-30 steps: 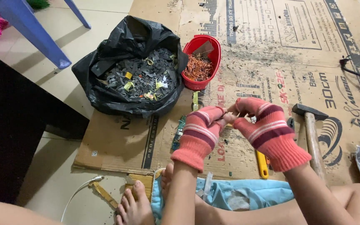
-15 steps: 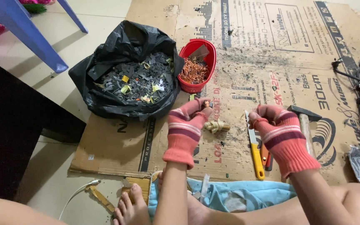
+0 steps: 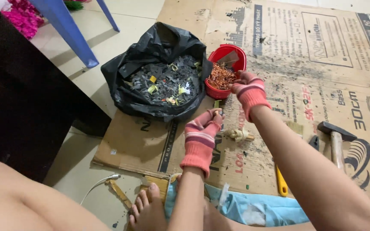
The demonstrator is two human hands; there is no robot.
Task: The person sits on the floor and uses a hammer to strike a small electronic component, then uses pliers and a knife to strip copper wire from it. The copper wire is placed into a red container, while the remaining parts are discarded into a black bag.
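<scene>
The yellow-handled tool (image 3: 281, 185) is largely covered by the right forearm, so its kind cannot be told. The fingertips of the right hand (image 3: 248, 90) are lost against the copper scrap in the red bowl (image 3: 225, 53); a grip cannot be judged. What is pinched in the left hand (image 3: 202, 128) is too small to be made out. The hammer (image 3: 335, 137) is partly hidden by the arm.
</scene>
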